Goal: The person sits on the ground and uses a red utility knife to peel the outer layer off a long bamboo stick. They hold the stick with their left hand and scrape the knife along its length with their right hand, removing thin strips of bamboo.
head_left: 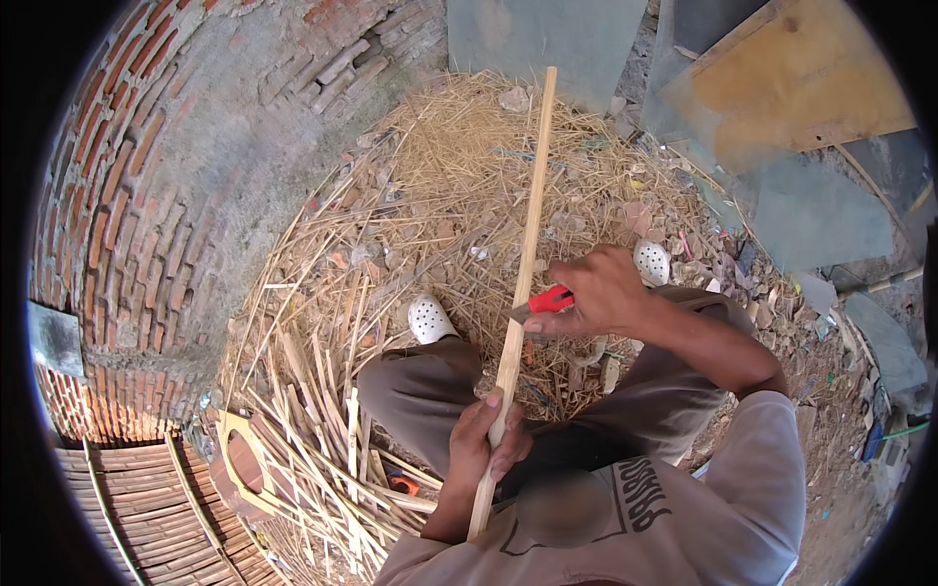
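Note:
A long pale strip of bamboo or wood [534,200] runs from my lap up toward the far side, tilted a little to the right. Near its lower end my left hand [486,441] is wrapped round it. My right hand [606,298] grips a knife with a red handle [552,300], and its short blade meets the strip's right edge around mid-length. The right fingers hide part of the handle, so its exact type does not show.
Thin split strips [332,430] lie heaped at my left, with an orange-handled tool [402,483] among them. Straw shavings and rubble [449,146] cover the ground ahead. A brick wall [147,195] rises at left; flat sheets and a yellowish board [791,78] lie far right.

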`<state>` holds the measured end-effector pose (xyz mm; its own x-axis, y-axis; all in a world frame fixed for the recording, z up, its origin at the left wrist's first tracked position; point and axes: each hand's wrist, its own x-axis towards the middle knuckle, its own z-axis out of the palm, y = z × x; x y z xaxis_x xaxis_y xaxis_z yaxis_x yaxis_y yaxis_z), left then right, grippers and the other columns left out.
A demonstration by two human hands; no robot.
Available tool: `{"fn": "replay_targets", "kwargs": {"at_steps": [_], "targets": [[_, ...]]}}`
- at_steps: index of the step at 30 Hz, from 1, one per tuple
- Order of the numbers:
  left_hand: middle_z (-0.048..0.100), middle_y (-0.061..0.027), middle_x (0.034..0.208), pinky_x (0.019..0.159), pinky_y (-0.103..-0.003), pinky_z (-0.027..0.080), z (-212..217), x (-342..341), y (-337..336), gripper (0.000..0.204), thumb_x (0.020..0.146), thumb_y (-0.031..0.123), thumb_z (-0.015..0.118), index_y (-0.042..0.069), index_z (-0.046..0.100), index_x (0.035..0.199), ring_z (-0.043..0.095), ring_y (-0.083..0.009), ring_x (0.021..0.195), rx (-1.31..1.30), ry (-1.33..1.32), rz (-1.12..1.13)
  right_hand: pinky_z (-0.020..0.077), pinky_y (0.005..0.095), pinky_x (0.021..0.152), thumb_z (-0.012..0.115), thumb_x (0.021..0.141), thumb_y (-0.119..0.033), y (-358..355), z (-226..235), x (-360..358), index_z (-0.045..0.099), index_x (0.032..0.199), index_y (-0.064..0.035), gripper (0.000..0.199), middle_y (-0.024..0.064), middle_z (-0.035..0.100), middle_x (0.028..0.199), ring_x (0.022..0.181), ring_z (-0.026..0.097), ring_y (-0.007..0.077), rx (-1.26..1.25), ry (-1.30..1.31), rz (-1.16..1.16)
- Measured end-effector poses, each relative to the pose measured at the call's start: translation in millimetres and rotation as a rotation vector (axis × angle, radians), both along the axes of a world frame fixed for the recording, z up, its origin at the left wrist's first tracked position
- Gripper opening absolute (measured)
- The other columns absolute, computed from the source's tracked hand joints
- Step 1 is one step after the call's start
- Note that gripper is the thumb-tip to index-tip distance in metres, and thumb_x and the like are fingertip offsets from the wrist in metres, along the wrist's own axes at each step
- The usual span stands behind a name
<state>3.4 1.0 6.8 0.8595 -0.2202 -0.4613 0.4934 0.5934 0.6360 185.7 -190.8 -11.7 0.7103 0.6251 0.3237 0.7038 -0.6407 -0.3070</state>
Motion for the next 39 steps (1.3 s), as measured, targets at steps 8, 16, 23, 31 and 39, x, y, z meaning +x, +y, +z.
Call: {"fn": "replay_targets", "kwargs": {"at_steps": [8, 16, 23, 31, 39], "targets": [[0.037, -0.0014, 0.043, 0.04, -0.024, 0.027, -2.2, -10.3, 0.8, 0.041, 0.103, 0.038, 0.034, 0.006, 0.045, 0.08, 0.029, -0.0105, 0.03, 0.011, 0.041, -0.033, 0.046, 0.0403, 0.044, 0.051, 0.074, -0.08, -10.1, -2.7, 42.8, 0.064, 0.062, -0.0062, 0.076, 0.0115, 0.053, 0.045, 0.043, 0.058, 0.0291, 0.027, 0.048, -0.207], [0.036, -0.0002, 0.043, 0.04, -0.025, 0.027, -0.7, -14.3, 3.5, 0.039, 0.103, 0.038, 0.035, 0.007, 0.044, 0.081, 0.029, -0.0102, 0.03, 0.014, 0.015, -0.038, 0.0444, 0.0429, 0.046, 0.059, 0.07, -0.078, -3.5, -10.9, 21.5, 0.057, 0.06, -0.0069, 0.072, 0.0114, 0.05, 0.045, 0.044, 0.056, 0.0324, 0.073, 0.015, -0.079], [0.036, 0.0003, 0.043, 0.041, -0.024, 0.027, -0.2, -21.6, 3.4, 0.038, 0.103, 0.037, 0.035, 0.007, 0.045, 0.083, 0.03, -0.0097, 0.031, -0.071, 0.017, -0.051, 0.0459, 0.0427, 0.046, 0.052, 0.073, -0.081, -18.0, -15.4, 61.7, 0.06, 0.062, -0.0048, 0.077, 0.0107, 0.052, 0.045, 0.044, 0.057, 0.0311, 0.065, -0.11, -0.239], [0.037, -0.0001, 0.044, 0.039, -0.024, 0.028, 0.1, -40.3, -3.7, 0.037, 0.104, 0.034, 0.035, 0.006, 0.045, 0.083, 0.031, -0.0092, 0.032, -0.095, 0.052, -0.103, 0.0491, 0.0483, 0.067, 0.044, 0.078, -0.08, -57.2, -15.8, 120.8, 0.068, 0.072, -0.0032, 0.08, 0.0183, 0.062, 0.064, 0.074, 0.065, 0.0364, 0.076, 0.05, -0.569], [0.037, -0.0004, 0.046, 0.035, -0.022, 0.028, -2.3, -60.6, -0.9, 0.036, 0.102, 0.034, 0.041, 0.003, 0.047, 0.084, 0.032, -0.0094, 0.033, 0.042, 0.105, -0.227, 0.0486, 0.0465, 0.071, 0.032, 0.081, -0.082, -144.6, -35.3, 164.8, 0.067, 0.069, -0.0019, 0.088, 0.0201, 0.064, 0.068, 0.076, 0.066, 0.0354, 0.132, 0.32, -0.88]]}}
